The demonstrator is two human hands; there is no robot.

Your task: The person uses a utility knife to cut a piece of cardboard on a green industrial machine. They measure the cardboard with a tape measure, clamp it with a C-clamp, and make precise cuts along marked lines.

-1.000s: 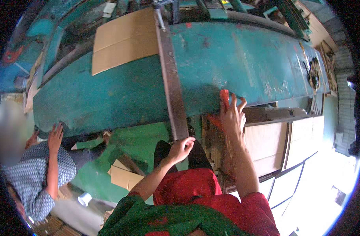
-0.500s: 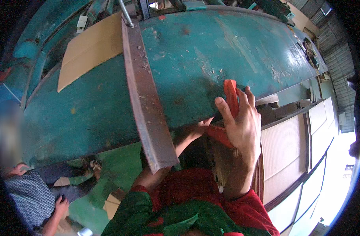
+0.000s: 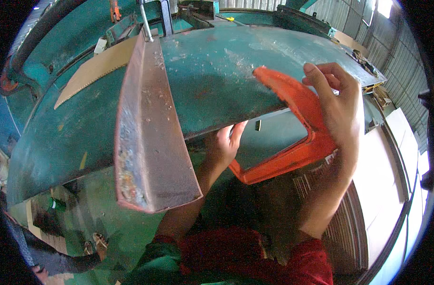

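Observation:
An orange C-clamp (image 3: 316,121) straddles the near edge of the green metal table (image 3: 217,66), its upper jaw above the surface and its lower arm beneath. My right hand (image 3: 342,99) is at the clamp's back, thumb and bent fingers apart and not wrapped round the frame. Below the table edge my left hand (image 3: 221,147) is closed at the end of the lower arm; what its fingers grip there is partly hidden. Left of the clamp lies a rusty steel angle bar (image 3: 164,152), its near end sticking out over the table edge.
A dark clamp with a steel screw (image 3: 145,21) stands at the bar's far end. Cardboard (image 3: 96,69) lies on the table's left. Stacked pale panels (image 3: 380,185) stand at right. Another person's leg (image 3: 60,259) shows at lower left. Metal shavings dot the tabletop.
The orange clamp has swung so its whole C shape shows. My right hand has moved up and right, along its back. The view has shifted, with the bar appearing nearer.

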